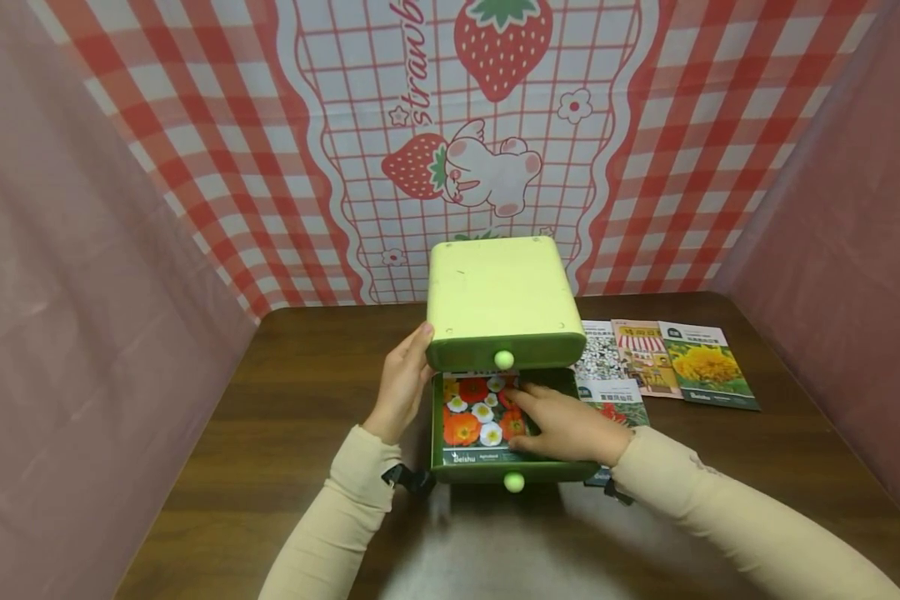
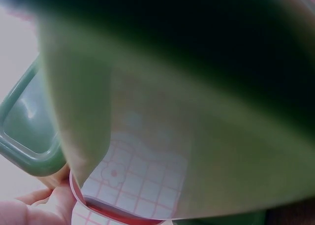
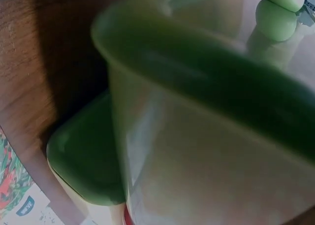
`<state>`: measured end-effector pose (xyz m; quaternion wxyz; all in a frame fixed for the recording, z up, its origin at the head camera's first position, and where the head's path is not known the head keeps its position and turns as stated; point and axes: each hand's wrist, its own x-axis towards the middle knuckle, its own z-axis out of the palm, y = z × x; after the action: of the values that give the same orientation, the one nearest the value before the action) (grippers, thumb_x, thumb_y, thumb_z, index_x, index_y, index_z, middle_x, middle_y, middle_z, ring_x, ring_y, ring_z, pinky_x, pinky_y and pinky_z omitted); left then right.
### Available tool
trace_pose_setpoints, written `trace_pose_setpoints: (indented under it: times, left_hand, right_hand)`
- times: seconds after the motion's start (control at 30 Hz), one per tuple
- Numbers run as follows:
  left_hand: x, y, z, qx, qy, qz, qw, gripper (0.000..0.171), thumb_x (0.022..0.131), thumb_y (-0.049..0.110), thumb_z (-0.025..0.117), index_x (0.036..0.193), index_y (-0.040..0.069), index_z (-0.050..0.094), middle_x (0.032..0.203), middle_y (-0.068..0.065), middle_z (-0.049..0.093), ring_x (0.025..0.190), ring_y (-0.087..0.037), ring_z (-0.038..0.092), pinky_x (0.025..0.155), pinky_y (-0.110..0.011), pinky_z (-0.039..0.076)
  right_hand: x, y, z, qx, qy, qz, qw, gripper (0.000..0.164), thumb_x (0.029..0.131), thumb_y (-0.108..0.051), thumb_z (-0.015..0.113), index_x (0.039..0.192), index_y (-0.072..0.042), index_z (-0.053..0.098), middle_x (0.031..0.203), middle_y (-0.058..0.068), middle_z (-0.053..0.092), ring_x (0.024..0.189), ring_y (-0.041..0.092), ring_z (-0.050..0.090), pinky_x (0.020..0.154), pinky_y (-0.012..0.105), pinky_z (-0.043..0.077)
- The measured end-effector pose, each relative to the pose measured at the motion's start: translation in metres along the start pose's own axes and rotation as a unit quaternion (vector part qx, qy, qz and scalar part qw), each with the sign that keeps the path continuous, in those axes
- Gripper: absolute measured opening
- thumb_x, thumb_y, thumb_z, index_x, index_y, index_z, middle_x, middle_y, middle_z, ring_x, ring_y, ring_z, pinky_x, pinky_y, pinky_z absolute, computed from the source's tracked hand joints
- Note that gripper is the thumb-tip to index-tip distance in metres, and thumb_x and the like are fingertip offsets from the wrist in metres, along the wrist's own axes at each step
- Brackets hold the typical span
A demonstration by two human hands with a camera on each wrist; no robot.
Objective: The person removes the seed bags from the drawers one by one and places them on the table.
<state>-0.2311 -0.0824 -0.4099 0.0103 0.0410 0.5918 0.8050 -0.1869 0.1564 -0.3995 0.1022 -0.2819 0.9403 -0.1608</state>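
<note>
The left hand [image 1: 399, 387], fingers extended, touches the left side of the green box [image 1: 502, 287]. A flower packet [image 1: 468, 417] lies in the pulled-out drawer [image 1: 474, 475]; the right hand [image 1: 573, 425], fingers outstretched, touches that packet. Other packets [image 1: 712, 367] lie farther right.

Soft light fills the head view, with pale glare on the dark brown wood-grain tabletop [image 1: 472, 554]. Both wrist views look hazy: the right's close, rounded dark-green drawer rim [image 3: 206, 82] blurs; the left's left edge bleaches white.
</note>
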Motion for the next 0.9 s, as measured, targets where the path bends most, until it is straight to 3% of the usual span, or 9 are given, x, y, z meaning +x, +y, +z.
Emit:
trace_pose_setpoints:
  times: [0.2, 0.9]
  left_hand:
    - [0.0001, -0.0002, -0.0003, 0.005, -0.001, 0.002, 1.0000, 0.058, 0.101, 0.038, 0.053, 0.147, 0.003, 0.043, 0.157, -0.007, 0.037, 0.143, -0.024, 0.038, 0.118, -0.044, 0.033]
    - [0.0002, 0.0011, 0.0001, 0.000, -0.003, 0.004, 1.0000, 0.057, 0.101, 0.037, 0.052, 0.146, 0.003, 0.044, 0.156, -0.008, 0.038, 0.143, -0.024, 0.038, 0.119, -0.044, 0.032]
  right_hand:
    - [0.0010, -0.0007, 0.0009, 0.015, -0.013, -0.001, 1.000, 0.072, 0.092, -0.041, 0.067, 0.148, -0.006, 0.041, 0.152, 0.028, 0.037, 0.138, 0.044, 0.040, 0.109, 0.057, 0.041]
    - [0.0069, -0.0017, 0.0047, 0.028, 0.019, -0.017, 0.999, 0.065, 0.092, -0.036, 0.066, 0.147, -0.010, 0.045, 0.149, 0.024, 0.043, 0.133, 0.041, 0.048, 0.105, 0.055, 0.045]
